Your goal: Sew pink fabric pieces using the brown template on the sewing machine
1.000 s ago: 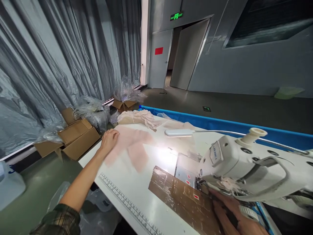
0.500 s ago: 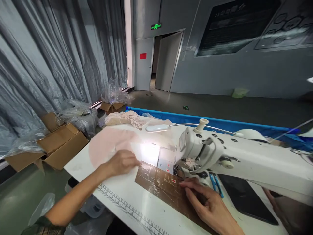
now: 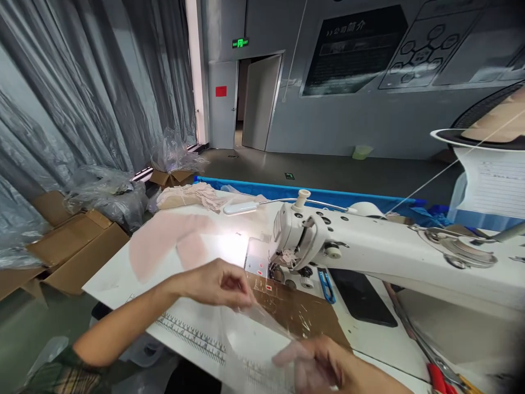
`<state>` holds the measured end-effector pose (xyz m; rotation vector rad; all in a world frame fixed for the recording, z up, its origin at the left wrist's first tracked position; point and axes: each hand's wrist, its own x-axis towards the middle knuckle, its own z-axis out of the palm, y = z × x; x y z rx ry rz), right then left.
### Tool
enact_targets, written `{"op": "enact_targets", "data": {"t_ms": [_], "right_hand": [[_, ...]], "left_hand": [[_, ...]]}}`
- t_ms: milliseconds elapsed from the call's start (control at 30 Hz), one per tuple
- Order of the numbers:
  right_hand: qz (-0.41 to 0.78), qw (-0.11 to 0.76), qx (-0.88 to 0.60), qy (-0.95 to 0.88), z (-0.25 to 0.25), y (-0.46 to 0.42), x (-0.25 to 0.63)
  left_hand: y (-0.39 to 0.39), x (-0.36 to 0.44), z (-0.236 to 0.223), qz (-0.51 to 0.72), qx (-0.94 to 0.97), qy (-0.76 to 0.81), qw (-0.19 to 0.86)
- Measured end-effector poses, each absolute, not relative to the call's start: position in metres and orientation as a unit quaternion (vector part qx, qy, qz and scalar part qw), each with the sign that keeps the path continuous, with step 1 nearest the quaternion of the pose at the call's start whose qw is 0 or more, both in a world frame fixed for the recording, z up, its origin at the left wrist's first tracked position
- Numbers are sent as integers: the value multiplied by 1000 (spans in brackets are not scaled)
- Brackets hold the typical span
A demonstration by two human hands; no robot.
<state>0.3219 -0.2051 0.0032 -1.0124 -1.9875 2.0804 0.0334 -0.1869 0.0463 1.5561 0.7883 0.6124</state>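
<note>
A thin, see-through piece of fabric (image 3: 241,334) is stretched between my two hands, low over the table's front edge. My left hand (image 3: 219,284) pinches one corner between thumb and fingers. At the other end my right hand (image 3: 322,361), slightly smeared by motion, has its fingers closed on the fabric's edge. Behind both hands is the white sewing machine (image 3: 303,235), its needle area lit and partly hidden by its head. A brown, scratched plate (image 3: 315,312) lies in front of the presser foot, partly covered by the fabric and my right hand.
Pale pink fabric pieces (image 3: 156,241) lie on the left of the table, with a bundle of lacy strips (image 3: 191,196) behind. Blue thread snips (image 3: 327,287), a black phone (image 3: 363,298) and red-handled scissors (image 3: 437,377) are at right. Cardboard boxes (image 3: 77,241) stand left on the floor.
Both hands have come off the brown plate toward the table's front edge, and the sheer fabric now spans between them. The view has turned to the right.
</note>
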Motion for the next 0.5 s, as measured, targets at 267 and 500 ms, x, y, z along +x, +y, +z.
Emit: {"op": "enact_targets", "data": {"t_ms": [267,500], "right_hand": [[593,166,-471,-631,4,-157,305],[604,237,-505,-569,-10,-153,299]], "left_hand": [[-147,27,0,382,499,496,600],[-147,27,-7,405,453,501,616]]}}
